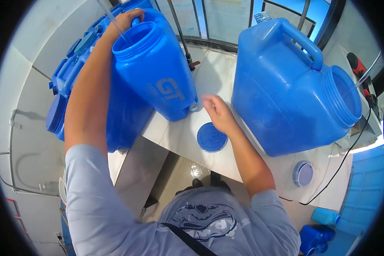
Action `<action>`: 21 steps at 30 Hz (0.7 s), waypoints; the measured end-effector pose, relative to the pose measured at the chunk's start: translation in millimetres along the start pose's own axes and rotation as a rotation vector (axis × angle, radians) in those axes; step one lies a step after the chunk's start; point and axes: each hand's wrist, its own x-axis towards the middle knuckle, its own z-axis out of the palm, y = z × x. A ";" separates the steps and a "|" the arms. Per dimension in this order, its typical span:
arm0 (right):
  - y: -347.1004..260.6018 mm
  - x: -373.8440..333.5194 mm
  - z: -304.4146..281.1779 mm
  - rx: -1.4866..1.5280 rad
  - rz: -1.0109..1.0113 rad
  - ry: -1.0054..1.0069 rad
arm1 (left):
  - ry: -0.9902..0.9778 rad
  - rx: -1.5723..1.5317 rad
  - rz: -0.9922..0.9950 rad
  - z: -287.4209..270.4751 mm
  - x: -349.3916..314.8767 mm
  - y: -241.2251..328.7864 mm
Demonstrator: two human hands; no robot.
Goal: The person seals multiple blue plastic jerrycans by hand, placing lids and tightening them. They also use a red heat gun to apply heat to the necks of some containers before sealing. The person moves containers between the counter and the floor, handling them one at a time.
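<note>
My left hand [130,18] is closed around the handle at the top of a blue plastic water jug [155,72]. This jug leans, its wide mouth uncovered, and a clear tube [112,18] runs down into the opening. To the right of its lower end is my right hand [219,114], apart from the jug, fingers loosely bent and slightly blurred, nothing visible in them. A small cap [193,107] shows at the jug's bottom edge. Just below my right hand, a round blue lid [211,138] lies flat on the white counter [175,135].
A second large blue jug [277,94] stands to the right, uncapped, with a tube [368,69] at its mouth. Near the counter's front edge lies another round lid [303,173], beside a black cable [337,170]. More blue jugs [74,70] crowd the left; others [315,239] are at lower right.
</note>
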 end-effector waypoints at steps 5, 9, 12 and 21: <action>69.0 82.8 40.1 0.000 0.132 0.165 | -0.011 0.023 0.067 -7.0 -10.7 -7.6; 120.8 155.1 59.9 0.169 0.465 0.307 | 0.111 -0.031 0.114 -4.5 -23.9 -2.6; 129.4 189.1 60.4 0.327 0.412 0.201 | 0.071 -0.049 0.082 1.7 -19.3 -1.9; 36.9 171.0 53.0 -0.025 0.120 0.204 | 0.090 -0.297 0.064 29.9 -1.1 -47.9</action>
